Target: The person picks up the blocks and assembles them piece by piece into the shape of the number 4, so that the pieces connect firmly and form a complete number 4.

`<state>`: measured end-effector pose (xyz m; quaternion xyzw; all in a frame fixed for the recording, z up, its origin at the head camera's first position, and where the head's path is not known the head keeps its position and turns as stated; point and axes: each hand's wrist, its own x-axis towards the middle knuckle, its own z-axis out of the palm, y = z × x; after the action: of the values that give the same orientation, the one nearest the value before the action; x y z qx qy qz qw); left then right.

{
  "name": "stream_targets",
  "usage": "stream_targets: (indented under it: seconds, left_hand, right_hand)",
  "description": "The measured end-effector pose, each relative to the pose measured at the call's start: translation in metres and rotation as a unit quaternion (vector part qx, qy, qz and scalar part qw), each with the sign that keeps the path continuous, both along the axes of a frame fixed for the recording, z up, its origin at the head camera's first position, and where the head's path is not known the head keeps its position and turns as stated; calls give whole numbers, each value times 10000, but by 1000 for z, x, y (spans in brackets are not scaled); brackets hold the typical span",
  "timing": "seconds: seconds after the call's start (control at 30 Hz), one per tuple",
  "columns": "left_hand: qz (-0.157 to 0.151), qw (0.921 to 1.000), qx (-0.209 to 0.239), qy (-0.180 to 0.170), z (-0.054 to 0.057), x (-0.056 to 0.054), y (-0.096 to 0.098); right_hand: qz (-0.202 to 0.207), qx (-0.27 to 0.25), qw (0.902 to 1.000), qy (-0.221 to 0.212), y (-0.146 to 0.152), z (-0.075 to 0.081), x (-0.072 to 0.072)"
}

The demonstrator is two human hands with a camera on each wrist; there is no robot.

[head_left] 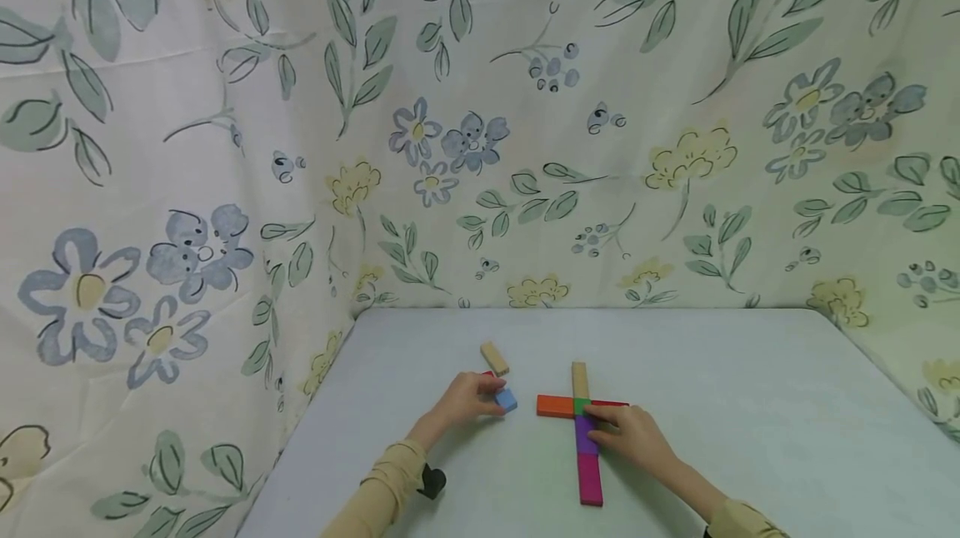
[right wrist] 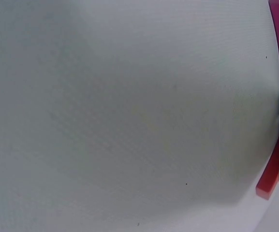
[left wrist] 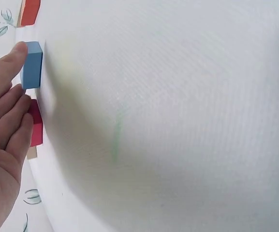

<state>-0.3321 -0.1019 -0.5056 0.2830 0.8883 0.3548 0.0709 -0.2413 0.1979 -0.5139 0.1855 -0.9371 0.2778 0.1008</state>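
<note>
A small blue block (head_left: 506, 400) lies between the thumb and fingers of my left hand (head_left: 468, 398). In the left wrist view my thumb rests along one edge of that blue block (left wrist: 32, 65), while the other fingers overlap a red block (left wrist: 36, 123). My right hand (head_left: 633, 434) reaches over a cross of blocks, its fingertips at the green block (head_left: 581, 406) and the purple block (head_left: 587, 435). The cross also has a natural wood block (head_left: 580, 380) at the top, an orange block (head_left: 556, 406) on the left, a magenta block (head_left: 590, 480) below and a partly hidden red block (head_left: 611, 403) on the right.
Another natural wood block (head_left: 494, 358) lies just beyond my left hand. The white table (head_left: 712, 363) meets floral cloth (head_left: 525, 146) at the back and sides. A black heart-shaped piece (head_left: 432, 481) shows beside my left sleeve.
</note>
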Motion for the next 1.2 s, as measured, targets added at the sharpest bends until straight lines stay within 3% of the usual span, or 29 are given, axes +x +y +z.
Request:
stream_targets:
  seconds: [0.3,0.93,1.2]
  left_hand:
    - [-176,9998,91,-1,-7,-2,-1]
    - [-101,9997,143,-164,-9,-3,1]
    - [-57,9999,144,-35,-12,0,1]
  right_hand:
    - [-6,2,10000,-7,0,-2,0]
    - [-8,-61,10000,-10,0,0,1]
    - [-12,-48,10000,-37,0,-2,1]
